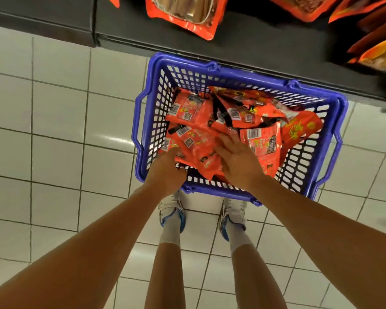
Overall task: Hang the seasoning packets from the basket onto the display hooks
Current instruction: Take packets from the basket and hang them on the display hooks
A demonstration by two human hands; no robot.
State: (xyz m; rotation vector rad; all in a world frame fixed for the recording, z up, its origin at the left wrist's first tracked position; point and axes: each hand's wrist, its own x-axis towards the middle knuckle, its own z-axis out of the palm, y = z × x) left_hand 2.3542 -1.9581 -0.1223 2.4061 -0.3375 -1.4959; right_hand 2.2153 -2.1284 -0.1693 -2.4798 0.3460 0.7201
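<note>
Over the blue basket, both arms reach down from the bottom of the view. Left hand sits at the near-left corner, fingers curled under the edge of an orange seasoning packet, gripping it. Right hand lies flat on the same pile, fingers straight and spread, grasping nothing. Seasoning packets fill the basket. It stands on a white tiled floor, against a dark shelf base. Hanging packets show above. White shoes stand just behind the basket.
</note>
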